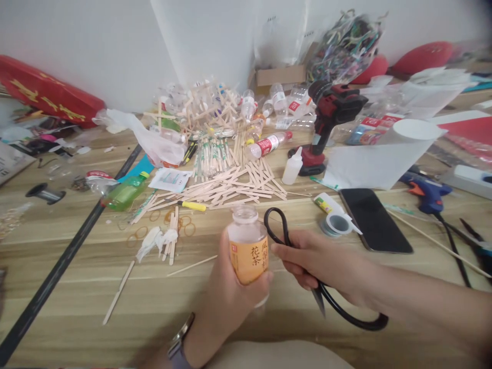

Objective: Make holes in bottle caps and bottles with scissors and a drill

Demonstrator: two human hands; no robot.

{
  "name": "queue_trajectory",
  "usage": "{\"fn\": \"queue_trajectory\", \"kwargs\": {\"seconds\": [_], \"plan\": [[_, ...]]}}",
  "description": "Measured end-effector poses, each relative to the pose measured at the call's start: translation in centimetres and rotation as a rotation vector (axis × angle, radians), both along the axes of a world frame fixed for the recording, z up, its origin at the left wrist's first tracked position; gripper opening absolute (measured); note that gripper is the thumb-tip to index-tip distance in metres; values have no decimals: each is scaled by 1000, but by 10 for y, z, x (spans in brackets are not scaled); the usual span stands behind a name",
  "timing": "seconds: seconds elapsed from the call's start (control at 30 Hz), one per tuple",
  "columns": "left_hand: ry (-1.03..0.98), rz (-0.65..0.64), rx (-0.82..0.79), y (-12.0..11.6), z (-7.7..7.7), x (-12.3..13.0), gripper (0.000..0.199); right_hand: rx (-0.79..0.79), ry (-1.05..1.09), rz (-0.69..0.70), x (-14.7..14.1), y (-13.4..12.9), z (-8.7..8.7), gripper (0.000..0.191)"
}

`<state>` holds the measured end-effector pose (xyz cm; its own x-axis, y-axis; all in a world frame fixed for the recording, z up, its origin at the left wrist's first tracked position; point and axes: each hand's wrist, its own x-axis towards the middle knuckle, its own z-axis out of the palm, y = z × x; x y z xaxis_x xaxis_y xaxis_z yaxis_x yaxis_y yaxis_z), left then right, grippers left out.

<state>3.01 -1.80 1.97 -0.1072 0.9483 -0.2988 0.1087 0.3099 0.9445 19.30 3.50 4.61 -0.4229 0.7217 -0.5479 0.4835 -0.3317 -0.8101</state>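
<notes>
My left hand [226, 292] is wrapped round a clear plastic bottle [248, 256] with an orange label, held upright with its open, capless mouth on top. Just right of it, my right hand [311, 259] grips a pair of black-handled scissors [340, 307]. One handle loop rises close beside the bottle, the other hangs below my wrist, and a blade tip points down under my fingers. How far the blades are apart is hidden by the hand. Behind the bottle spreads a heap of wooden craft sticks [238, 184].
Behind the sticks stand several plastic bottles [269, 145], a cordless drill [326, 123] and a small white squeeze bottle [292, 166]. On the right lie a black phone [374, 220], a grey tape roll [337, 224] and a blue glue gun [426, 192]. A green bottle [125, 193] lies left.
</notes>
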Motion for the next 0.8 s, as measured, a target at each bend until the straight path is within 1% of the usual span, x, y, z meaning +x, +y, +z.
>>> {"fn": "queue_trajectory", "kwargs": {"seconds": [0.03,0.07,0.1,0.13,0.17,0.2,0.23,0.27,0.3,0.33,0.37,0.4,0.47,0.5,0.53,0.57,0.6,0.63,0.73,0.77,0.8], "plan": [[-30,-7,-2,0,1,-1,78,83,-20,12,1,0,-1,33],[-101,-23,-24,1,2,-4,74,257,-62,36,4,0,-3,30],[-200,-51,-63,3,3,-6,68,494,-109,68,8,1,-8,27],[-307,-90,-111,5,4,-9,62,765,-140,108,12,2,-12,23],[-398,-129,-155,7,6,-12,56,1037,-151,162,17,4,-17,19],[-461,-166,-191,8,7,-14,51,1268,-147,236,22,6,-21,17],[-496,-191,-215,10,8,-15,46,1434,-140,315,25,8,-24,19],[-492,-195,-222,11,8,-15,44,1523,-144,367,27,10,-25,21],[-455,-179,-209,11,7,-14,44,1522,-164,372,27,11,-25,22],[-395,-150,-178,11,6,-12,48,1424,-190,328,25,11,-24,21],[-324,-115,-138,10,5,-9,54,1231,-203,261,21,10,-20,22],[-248,-86,-96,9,3,-6,61,969,-189,186,16,9,-17,25],[-115,-63,-11,6,1,-2,71,412,-85,51,7,4,-8,32],[-73,-55,22,5,0,0,75,205,-23,13,3,1,-5,34],[-50,-45,37,4,0,0,77,92,16,-5,1,-1,-3,35],[-46,-42,31,4,1,0,76,88,19,-8,1,-2,-3,35],[-69,-42,10,5,3,-1,74,202,-5,-1,2,-3,-5,33],[-124,-47,-25,6,5,-3,71,404,-46,28,5,-2,-7,31],[-388,-128,-164,11,13,-8,55,1218,-148,152,19,5,-19,16],[-455,-153,-196,12,15,-9,49,1417,-150,214,24,8,-23,15],[-481,-166,-201,13,16,-9,43,1543,-140,286,27,10,-25,17]]}}
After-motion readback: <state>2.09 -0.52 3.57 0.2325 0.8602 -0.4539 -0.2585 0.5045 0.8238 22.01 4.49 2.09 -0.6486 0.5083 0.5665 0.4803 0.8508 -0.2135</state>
